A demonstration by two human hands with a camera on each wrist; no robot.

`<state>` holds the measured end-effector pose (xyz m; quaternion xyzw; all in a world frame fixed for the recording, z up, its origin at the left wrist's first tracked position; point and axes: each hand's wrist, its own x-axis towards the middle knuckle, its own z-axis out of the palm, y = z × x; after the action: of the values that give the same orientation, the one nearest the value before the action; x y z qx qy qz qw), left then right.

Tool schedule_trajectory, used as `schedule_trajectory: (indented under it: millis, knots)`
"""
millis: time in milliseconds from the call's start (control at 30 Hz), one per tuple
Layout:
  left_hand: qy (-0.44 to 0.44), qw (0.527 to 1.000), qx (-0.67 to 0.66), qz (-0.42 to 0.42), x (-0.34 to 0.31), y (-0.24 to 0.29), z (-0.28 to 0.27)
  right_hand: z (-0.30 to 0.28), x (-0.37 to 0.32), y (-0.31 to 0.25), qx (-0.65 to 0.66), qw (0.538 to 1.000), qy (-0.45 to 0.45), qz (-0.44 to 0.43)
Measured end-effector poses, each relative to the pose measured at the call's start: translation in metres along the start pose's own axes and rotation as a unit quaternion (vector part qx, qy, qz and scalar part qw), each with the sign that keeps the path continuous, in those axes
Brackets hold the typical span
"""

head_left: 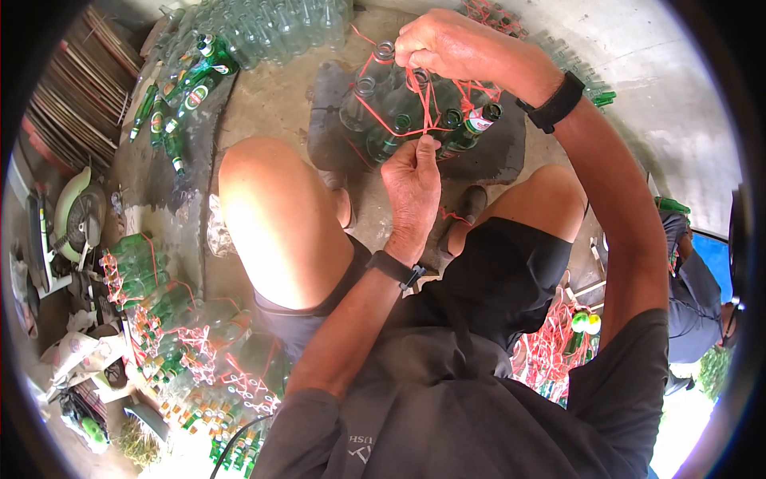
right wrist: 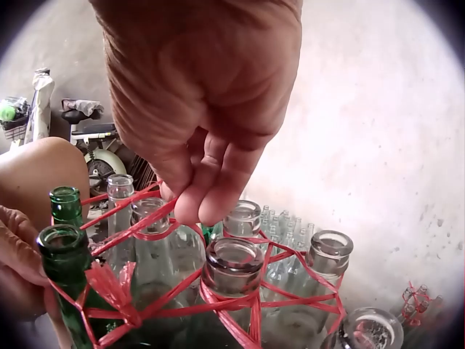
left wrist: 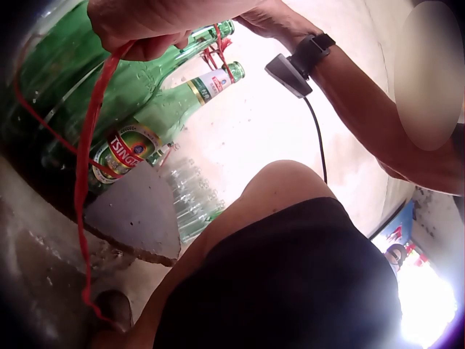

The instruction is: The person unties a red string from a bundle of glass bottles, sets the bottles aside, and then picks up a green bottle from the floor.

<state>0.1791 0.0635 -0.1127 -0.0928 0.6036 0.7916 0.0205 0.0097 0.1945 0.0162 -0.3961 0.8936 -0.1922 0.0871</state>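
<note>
A cluster of glass bottles stands upright between the knees, clear ones (head_left: 357, 112) and green ones (head_left: 383, 144), with red plastic string (head_left: 380, 119) looped round the necks. One green bottle (left wrist: 131, 149) carries a Tsingtao label. On the near side, my left hand (head_left: 411, 180) pinches the string between thumb and forefinger; a long string tail (left wrist: 86, 153) hangs from it. Over the far necks, my right hand (head_left: 447, 48) has its fingertips pinched on a strand (right wrist: 156, 217). A frayed string knot (right wrist: 120, 294) lies between the necks in the right wrist view.
Under the cluster lies a dark grey slab (head_left: 499, 160). Many clear bottles (head_left: 279, 32) are massed at the back, with loose green bottles (head_left: 195, 96) left of them. String-tied bottles (head_left: 144, 271) lie at the left. Another person (head_left: 694, 295) is at the right edge.
</note>
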Motion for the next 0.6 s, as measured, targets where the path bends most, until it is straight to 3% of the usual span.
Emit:
schedule_trajectory:
  millis: [200, 300, 433, 500, 600]
  knots:
    - [-0.006, 1.0, 0.003, -0.001, 0.0, -0.009, -0.002, 0.017, 0.019, 0.026, -0.032, 0.994, 0.023, -0.102]
    - [-0.007, 1.0, -0.004, -0.015, -0.001, -0.007, -0.003, 0.02, 0.021, 0.025, 0.009, 0.998, 0.02, -0.051]
    - [0.009, 1.0, 0.012, 0.002, -0.001, -0.012, -0.005, 0.015, 0.027, 0.022, -0.05, 0.995, 0.009, -0.088]
    - [0.01, 1.0, 0.016, 0.005, -0.002, -0.014, -0.009, 0.006, 0.026, 0.012, 0.008, 0.987, -0.106, 0.124]
    - [0.004, 0.999, 0.045, 0.007, -0.006, -0.014, -0.013, 0.006, 0.027, 0.009, -0.034, 0.99, -0.093, 0.105]
